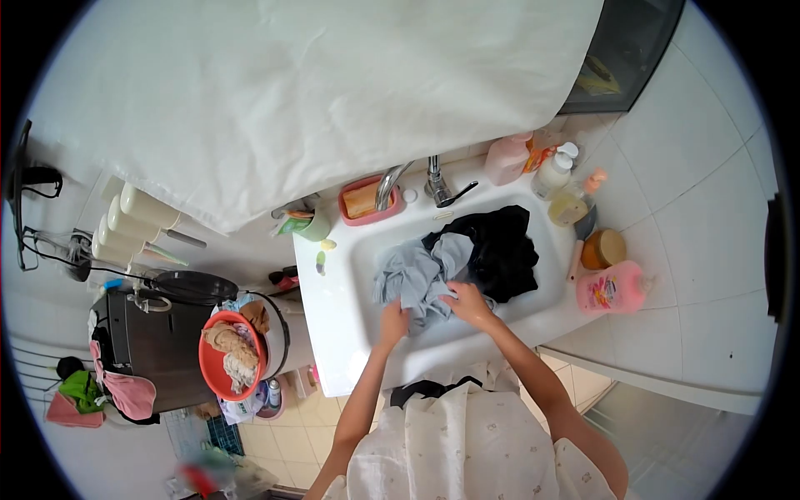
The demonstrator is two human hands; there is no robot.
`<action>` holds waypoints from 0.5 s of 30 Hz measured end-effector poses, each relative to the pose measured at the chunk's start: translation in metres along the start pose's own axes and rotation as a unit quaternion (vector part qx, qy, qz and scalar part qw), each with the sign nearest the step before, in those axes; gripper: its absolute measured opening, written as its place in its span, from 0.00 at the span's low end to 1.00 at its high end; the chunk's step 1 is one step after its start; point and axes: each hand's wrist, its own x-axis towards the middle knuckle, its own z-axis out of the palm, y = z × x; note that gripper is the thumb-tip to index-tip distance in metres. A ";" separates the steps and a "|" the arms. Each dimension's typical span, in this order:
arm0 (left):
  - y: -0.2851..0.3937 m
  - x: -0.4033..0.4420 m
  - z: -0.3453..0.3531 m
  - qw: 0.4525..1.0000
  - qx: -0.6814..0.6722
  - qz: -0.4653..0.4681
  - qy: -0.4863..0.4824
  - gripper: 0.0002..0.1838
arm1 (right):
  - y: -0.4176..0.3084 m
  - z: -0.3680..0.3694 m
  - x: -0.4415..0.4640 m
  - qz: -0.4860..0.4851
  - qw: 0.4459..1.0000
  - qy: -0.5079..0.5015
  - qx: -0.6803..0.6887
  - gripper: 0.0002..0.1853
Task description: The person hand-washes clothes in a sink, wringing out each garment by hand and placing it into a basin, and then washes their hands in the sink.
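Note:
Both hands are over the white sink (337, 350). My left hand (395, 323) is closed on the lower left edge of a wet light blue cloth (410, 271). My right hand (468, 304) grips the same cloth at its lower right, with the fingers partly curled into it. A black cloth (504, 254) lies bunched in the right half of the basin, touching the blue one. Some water shows around the cloths. Above the basin stands the metal faucet (435, 183).
A soap bar in a pink dish (372, 202) and a green cup (315, 225) sit on the sink's back left. Several bottles, including a pink one (612, 287), line the right side. An orange basin (218, 367) with clothes stands at the left.

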 end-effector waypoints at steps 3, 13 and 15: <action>0.057 0.012 -0.034 0.999 -0.024 0.021 0.011 0.13 | -0.034 -0.026 0.013 -0.064 0.997 0.002 0.051 0.12; 0.185 0.010 -0.109 0.984 -0.142 0.062 0.082 0.13 | -0.147 -0.075 0.021 -0.170 0.951 0.047 0.254 0.08; 0.198 0.006 -0.118 0.979 -0.162 0.071 0.102 0.13 | -0.161 -0.084 0.019 -0.179 0.947 0.046 0.262 0.08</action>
